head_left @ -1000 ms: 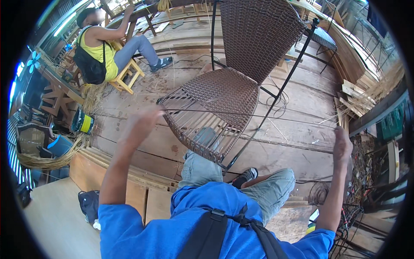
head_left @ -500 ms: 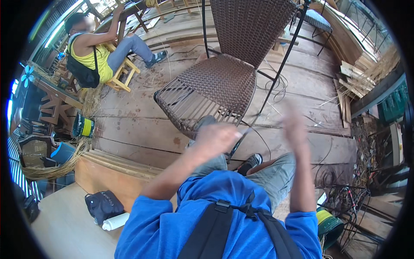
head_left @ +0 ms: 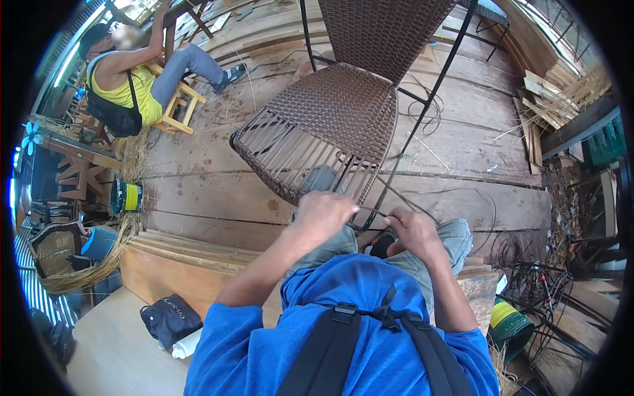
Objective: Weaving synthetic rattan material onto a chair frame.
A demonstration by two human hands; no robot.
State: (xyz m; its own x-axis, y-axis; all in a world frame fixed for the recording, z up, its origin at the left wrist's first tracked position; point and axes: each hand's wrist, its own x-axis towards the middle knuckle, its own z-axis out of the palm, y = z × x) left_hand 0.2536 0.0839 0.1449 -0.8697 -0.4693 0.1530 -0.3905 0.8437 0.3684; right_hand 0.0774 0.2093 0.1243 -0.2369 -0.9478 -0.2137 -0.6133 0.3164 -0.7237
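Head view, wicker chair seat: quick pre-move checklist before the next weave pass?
1. Left hand at the front edge of the brown woven wicker chair seat: ok.
2. Right hand pinching the thin dark weaving strand: ok.
3. Grip firmness on the strand: cannot tell.
4. Front of the seat woven: not ok, bare spokes show.
5. Strand free of snags: cannot tell.
6. Seated person in yellow top away from the chair: ok.

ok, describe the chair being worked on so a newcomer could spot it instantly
Start at the wide plank floor in mid-frame: the woven chair stands there on a thin black metal frame, right in front of the left hand and right hand. Unlike the small yellow wooden stool under the seated person at upper left, it is dark brown wicker, its seat's near edge unfinished, showing bare strands.
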